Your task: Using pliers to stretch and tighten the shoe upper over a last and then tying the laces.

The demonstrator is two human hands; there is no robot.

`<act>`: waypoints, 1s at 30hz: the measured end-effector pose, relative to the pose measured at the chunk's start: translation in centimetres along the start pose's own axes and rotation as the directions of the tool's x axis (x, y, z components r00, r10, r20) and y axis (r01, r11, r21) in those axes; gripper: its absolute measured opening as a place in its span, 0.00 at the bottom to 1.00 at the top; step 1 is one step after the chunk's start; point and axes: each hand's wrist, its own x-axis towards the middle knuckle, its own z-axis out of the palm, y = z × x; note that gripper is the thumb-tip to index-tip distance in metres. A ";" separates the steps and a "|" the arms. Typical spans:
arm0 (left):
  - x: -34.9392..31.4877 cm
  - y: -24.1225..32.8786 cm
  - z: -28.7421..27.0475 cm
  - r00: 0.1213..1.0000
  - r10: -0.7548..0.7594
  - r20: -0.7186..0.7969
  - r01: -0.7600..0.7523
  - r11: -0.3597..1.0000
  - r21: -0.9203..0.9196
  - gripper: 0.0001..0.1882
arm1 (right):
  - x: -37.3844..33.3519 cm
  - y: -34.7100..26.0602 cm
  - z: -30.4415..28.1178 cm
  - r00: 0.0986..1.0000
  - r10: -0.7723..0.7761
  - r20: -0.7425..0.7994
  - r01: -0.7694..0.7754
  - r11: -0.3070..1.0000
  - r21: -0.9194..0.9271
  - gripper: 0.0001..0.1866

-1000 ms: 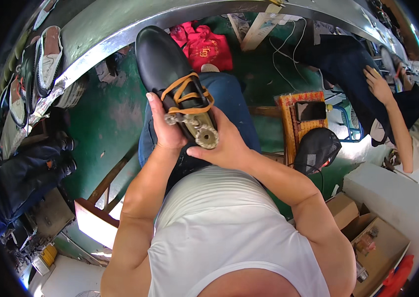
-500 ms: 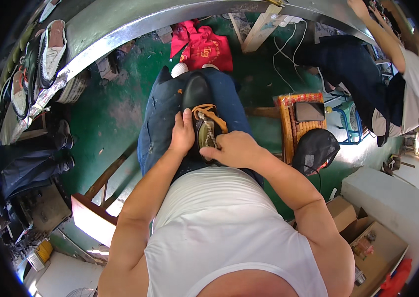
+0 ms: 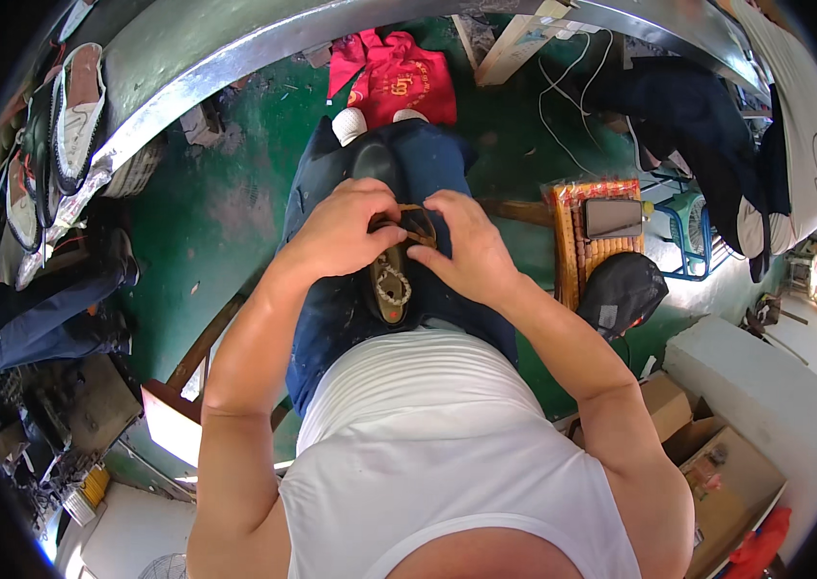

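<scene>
A dark shoe-shaped piece rests on my lap, its smooth black end [image 3: 375, 160] pointing away from me. Nearer my waist lies its olive sole part [image 3: 390, 307], marked with a pale ragged line. Over the middle, my left hand [image 3: 348, 230] curls with thumb and fingers drawn in at a tan strap [image 3: 414, 234]. Its grip point is partly hidden by the fingers. On the other side of the strap, my right hand [image 3: 471, 249] has thumb and forefinger spread apart, close to the loop.
A metal bench [image 3: 225, 63] runs across the front, with several shoes [image 3: 78, 111] at its left end. Red cloth [image 3: 399, 82] lies on the green floor. At the right stand a bamboo-topped seat [image 3: 572, 217] bearing a phone [image 3: 613, 218], a black cap [image 3: 623, 292] and a co-worker [image 3: 799, 125].
My left hand has shifted from the shoe's left side to over its middle, onto the strap. My right hand has moved forward from the near end, its fingers spreading. The co-worker has leaned forward.
</scene>
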 end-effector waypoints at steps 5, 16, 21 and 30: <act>1.4 -2.2 1.7 0.902 -0.432 0.008 0.377 0.779 -0.501 0.06 | 0.4 0.5 0.2 0.915 0.227 0.334 -0.228 0.973 -0.035 0.13; -1.1 -4.8 6.3 0.923 -0.385 -0.009 0.355 0.859 -0.368 0.12 | 2.4 -3.0 -5.9 0.782 0.016 0.623 -0.293 0.891 0.346 0.13; -0.5 -3.7 4.4 0.797 -0.536 0.277 0.541 0.430 -0.723 0.21 | 2.8 -0.9 -4.8 0.836 0.127 0.534 -0.314 0.909 0.276 0.10; -3.5 -0.4 2.4 0.793 -0.602 0.092 0.134 0.026 -0.991 0.20 | 3.5 -1.8 -3.1 0.801 -0.265 0.536 0.227 0.964 0.138 0.07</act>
